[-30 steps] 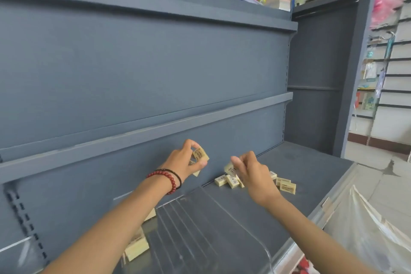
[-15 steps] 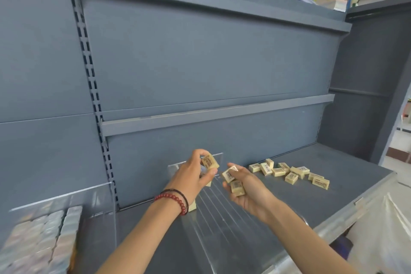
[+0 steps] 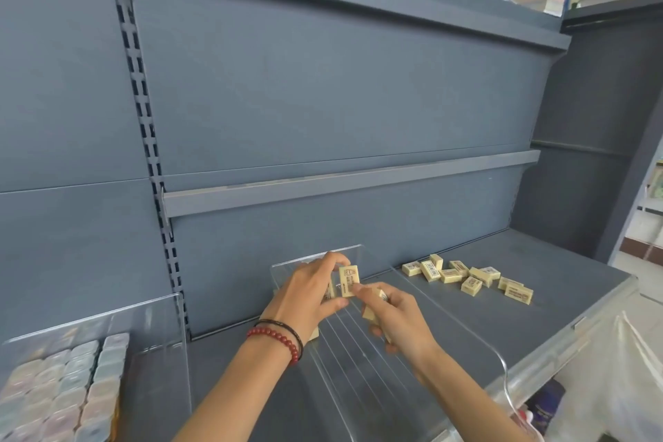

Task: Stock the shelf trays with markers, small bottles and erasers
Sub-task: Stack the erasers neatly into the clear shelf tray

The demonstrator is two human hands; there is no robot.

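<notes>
To do this step well, the left hand (image 3: 308, 298), pinching one eraser (image 3: 348, 280) upright between thumb and fingers, should probably set it down square against the far wall of the clear tray (image 3: 362, 362) at 12 o'clock. That way the rows pack tight, while the right hand (image 3: 398, 323), curled round the spare erasers (image 3: 371, 312), feeds them over one at a time. Each eraser is a small cream block with dark print on its face, and a loose heap (image 3: 466, 276) lies on the grey shelf (image 3: 574, 283) at 2 o'clock from the hands, outside the tray.
</notes>
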